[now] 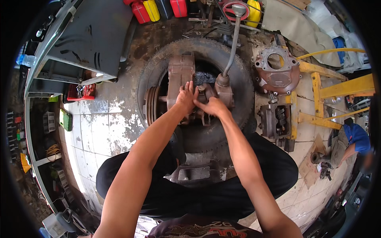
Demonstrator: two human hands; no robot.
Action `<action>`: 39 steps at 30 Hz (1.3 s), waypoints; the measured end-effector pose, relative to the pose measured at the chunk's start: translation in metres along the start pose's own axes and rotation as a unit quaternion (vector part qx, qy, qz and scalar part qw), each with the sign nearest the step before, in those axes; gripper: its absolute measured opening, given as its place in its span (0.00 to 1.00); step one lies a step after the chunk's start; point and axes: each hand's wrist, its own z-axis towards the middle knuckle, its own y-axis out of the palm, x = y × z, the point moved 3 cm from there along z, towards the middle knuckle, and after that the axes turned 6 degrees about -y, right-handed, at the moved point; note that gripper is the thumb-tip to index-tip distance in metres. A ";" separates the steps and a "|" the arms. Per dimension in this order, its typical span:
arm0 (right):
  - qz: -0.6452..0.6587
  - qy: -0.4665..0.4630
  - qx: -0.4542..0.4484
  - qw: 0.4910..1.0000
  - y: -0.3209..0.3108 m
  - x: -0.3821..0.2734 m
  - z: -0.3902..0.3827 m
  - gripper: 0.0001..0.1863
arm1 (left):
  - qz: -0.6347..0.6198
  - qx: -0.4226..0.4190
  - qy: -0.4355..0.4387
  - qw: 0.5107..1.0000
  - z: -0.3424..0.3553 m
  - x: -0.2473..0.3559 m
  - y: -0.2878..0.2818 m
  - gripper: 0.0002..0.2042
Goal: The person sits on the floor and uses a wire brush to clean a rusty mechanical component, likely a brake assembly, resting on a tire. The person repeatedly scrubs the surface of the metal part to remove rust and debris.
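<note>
In the head view, a brown metal gearbox [180, 71] is seen laid over the middle of a black tyre [218, 137] on the tiled floor [89, 133], between the person's bent knees. A grooved round drum [152, 107] is carried at its left side, and a tall gear lever [234, 47] is borne upright at its right. The left hand [185, 97] is laid on the gearbox, its fingers stretched out straight and pointed away from the person. The right hand [210, 104] is set just beside it, the thumb extended toward the left hand; its other fingers are bent downward and partly hidden, so whether anything is gripped by them cannot be told. To the right, a bell housing [282, 81] and an opened gear casing [276, 121] are placed beside a yellow metal frame [315, 93]. Near the left edge, a red tray [92, 94] of tools and a green case [65, 119] are seen by a grey metal cabinet [89, 37]. Jerrycans [140, 12] are lined up at the top, and a blue sleeve [357, 135] of another person is shown far right.
</note>
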 end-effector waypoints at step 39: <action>0.046 -0.028 0.078 0.996 0.039 -0.003 -0.036 0.64 | -0.029 -0.014 -0.012 0.999 0.002 -0.007 0.017 0.51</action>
